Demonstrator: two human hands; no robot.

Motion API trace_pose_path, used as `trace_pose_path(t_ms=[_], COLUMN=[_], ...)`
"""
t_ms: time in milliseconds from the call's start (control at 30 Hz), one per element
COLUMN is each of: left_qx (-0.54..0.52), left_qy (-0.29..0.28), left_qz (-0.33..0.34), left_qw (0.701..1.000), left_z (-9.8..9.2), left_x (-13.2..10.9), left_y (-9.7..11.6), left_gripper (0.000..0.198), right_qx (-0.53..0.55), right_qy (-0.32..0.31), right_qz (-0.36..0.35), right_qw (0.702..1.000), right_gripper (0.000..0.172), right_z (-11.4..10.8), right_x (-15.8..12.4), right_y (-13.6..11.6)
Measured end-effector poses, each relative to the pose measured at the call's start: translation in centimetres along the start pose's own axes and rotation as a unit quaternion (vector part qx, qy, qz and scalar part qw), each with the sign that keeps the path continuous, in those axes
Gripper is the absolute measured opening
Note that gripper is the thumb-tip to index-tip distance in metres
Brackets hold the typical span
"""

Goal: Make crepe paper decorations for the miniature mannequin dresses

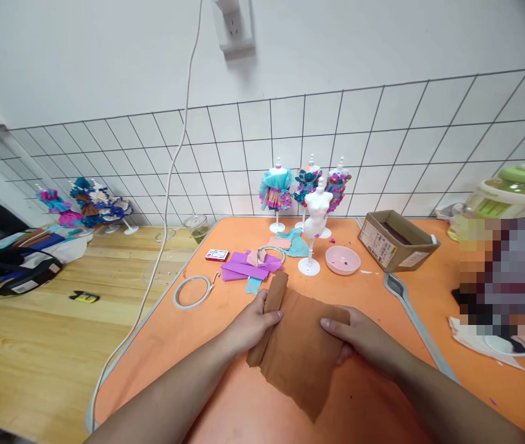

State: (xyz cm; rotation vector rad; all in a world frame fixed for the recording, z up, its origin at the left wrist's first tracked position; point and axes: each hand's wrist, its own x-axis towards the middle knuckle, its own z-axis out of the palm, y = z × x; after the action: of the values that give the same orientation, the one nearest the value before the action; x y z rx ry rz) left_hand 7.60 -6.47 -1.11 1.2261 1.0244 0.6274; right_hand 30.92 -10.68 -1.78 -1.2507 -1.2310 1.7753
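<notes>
A sheet of brown crepe paper (306, 345) stretches between my two hands above the orange mat. My left hand (253, 324) grips its left end, where the paper is folded into a thick strip; the thumb lies on top. On the other side, my right hand (359, 336) pinches the right edge, thumb above and fingers mostly hidden beneath. The paper's lower edge is uneven and hangs to a point. Beyond it stands a bare white mini mannequin (318, 213) on a round base. Purple crepe paper strips (248, 266) lie just past my left hand.
Dressed mini mannequins (276, 188) stand against the tiled wall. A pink bowl (343, 260), cardboard box (398, 240), tape roll (192, 291) and small red-and-white box (217, 254) sit on the orange mat (151, 382). A white cable (165, 216) hangs at left; a utility knife (84, 296) lies on the wooden table.
</notes>
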Motion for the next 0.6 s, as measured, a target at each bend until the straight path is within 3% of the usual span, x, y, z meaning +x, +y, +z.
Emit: trace_pose_path(t_ms=[100,200,300,367,467,533,600], left_qx=[0.113,0.222,0.324,0.385,0.415,0.406,0.395], left_qy=[0.025,0.027,0.024,0.016,-0.015,-0.035,-0.032], left_qz=[0.026,0.064,0.115,0.127,0.113,0.11,0.116], left_qw=[0.993,0.973,0.939,0.914,0.903,0.906,0.911], left_z=[-0.3,-0.6,-0.6,-0.3,0.3,0.7,0.9], left_x=[-0.2,-0.7,-1.1,-1.2,-1.2,-1.3,-1.4], left_y=[0.7,1.3,1.1,0.7,0.0,-0.1,-0.1], left_gripper=[0.046,0.045,0.042,0.044,0.046,0.043,0.042], right_qx=[-0.071,-0.152,-0.235,-0.287,-0.357,-0.372,-0.369], right_qy=[0.01,0.078,0.196,0.228,0.177,0.127,0.105], right_qz=[0.012,-0.036,-0.127,-0.174,-0.224,-0.213,-0.178], right_qw=[0.997,0.985,0.944,0.914,0.889,0.895,0.906], right_gripper=[0.038,0.032,0.03,0.037,0.05,0.052,0.043], right_z=[-0.3,-0.6,-0.6,-0.3,0.5,0.9,1.1], right_x=[0.4,0.8,0.9,0.7,0.3,0.2,0.3], right_y=[0.0,0.1,0.2,0.3,0.4,0.5,0.6])
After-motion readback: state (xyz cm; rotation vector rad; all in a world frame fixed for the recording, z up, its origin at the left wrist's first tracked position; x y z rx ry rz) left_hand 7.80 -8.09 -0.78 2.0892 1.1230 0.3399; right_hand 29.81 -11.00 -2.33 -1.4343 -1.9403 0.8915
